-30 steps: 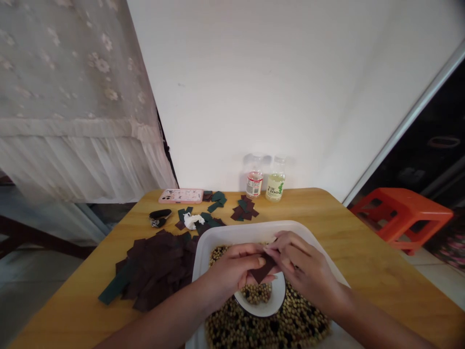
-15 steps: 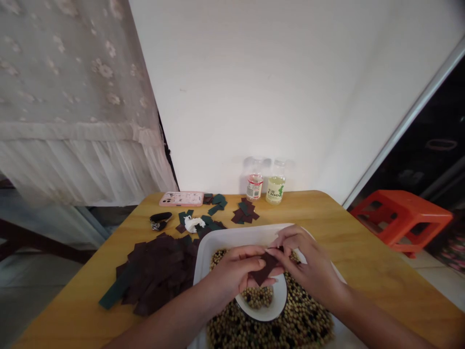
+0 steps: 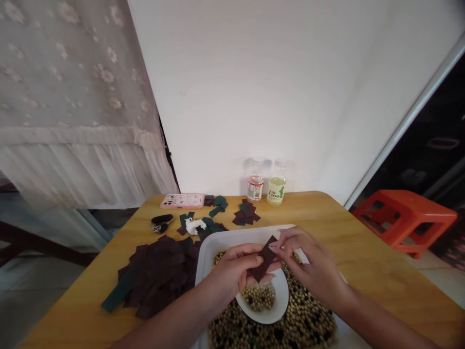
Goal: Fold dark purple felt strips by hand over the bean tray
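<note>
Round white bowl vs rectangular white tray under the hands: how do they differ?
The round white bowl sits inside the rectangular white tray, resting on the tray's beans. The bowl is far smaller than the tray. The bowl holds only pale round beans, while the tray holds pale beans mixed with dark ones. Both are white and both hold beans.
</note>
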### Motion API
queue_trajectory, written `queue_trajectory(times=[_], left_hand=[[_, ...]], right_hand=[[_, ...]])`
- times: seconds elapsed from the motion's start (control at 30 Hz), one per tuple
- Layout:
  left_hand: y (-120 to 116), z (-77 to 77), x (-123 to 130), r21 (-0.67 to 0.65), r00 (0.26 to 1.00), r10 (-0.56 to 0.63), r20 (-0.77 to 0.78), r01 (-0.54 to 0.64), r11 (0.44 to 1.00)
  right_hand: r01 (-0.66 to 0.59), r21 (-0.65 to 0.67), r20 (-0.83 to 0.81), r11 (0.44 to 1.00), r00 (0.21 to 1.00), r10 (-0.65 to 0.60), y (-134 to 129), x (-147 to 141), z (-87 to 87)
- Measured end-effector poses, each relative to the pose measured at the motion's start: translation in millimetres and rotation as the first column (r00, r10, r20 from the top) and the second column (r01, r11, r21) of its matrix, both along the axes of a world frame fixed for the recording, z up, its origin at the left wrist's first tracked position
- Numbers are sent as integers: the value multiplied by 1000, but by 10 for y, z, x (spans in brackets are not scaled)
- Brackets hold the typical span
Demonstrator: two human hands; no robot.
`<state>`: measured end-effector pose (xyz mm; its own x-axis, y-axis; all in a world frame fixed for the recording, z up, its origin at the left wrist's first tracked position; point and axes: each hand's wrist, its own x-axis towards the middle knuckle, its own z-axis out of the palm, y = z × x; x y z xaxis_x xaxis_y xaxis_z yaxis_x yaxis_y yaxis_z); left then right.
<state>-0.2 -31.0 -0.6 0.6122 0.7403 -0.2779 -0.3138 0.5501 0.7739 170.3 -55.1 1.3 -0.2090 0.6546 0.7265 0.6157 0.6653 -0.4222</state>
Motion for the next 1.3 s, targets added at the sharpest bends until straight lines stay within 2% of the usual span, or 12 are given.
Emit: queue_trajectory(times=[0.2,0.3,0.4,0.47,0.57,0.67,0.8,0.93,1.17,1.3], left_hand=[[10,-14,0,15,1000,4,10,-4,1000],[7,-8,-3,18,1000,-10,20,10,1000],[-3,9,-2,12,1000,15,1,-15,1000],[-7,13,-1,16,1000,13,-7,-13,1000],[-5,-12,6,59,997,-81,-13,81,995],[5,-55,13,145,988,-132,-76,142,979],[13,-71,14,266,977,-4,-213,62,962],[4,-24,4,367,962,54,-266,50,929],[21,46,-23,381,921,246,-301,-120,917],[30,40,-21,363,937,259,-233,-163,918]], right_hand=[[-40,43,46,998,998,38,-11,-8,-23],[13,61,20,998,1000,-14,-9,-13,-12],[-62,65,49,996,997,59,-17,-26,5],[-71,80,36,994,997,68,-25,-32,16],[-9,106,-64,994,998,16,-36,-32,30],[-61,95,-42,994,997,65,-47,-33,41],[-59,8,-30,998,998,59,-44,-32,38],[-49,-47,-62,998,997,46,-21,-16,17],[-125,-79,-54,989,991,121,-38,-40,16],[-216,-117,-14,969,976,216,-59,-59,-1]])
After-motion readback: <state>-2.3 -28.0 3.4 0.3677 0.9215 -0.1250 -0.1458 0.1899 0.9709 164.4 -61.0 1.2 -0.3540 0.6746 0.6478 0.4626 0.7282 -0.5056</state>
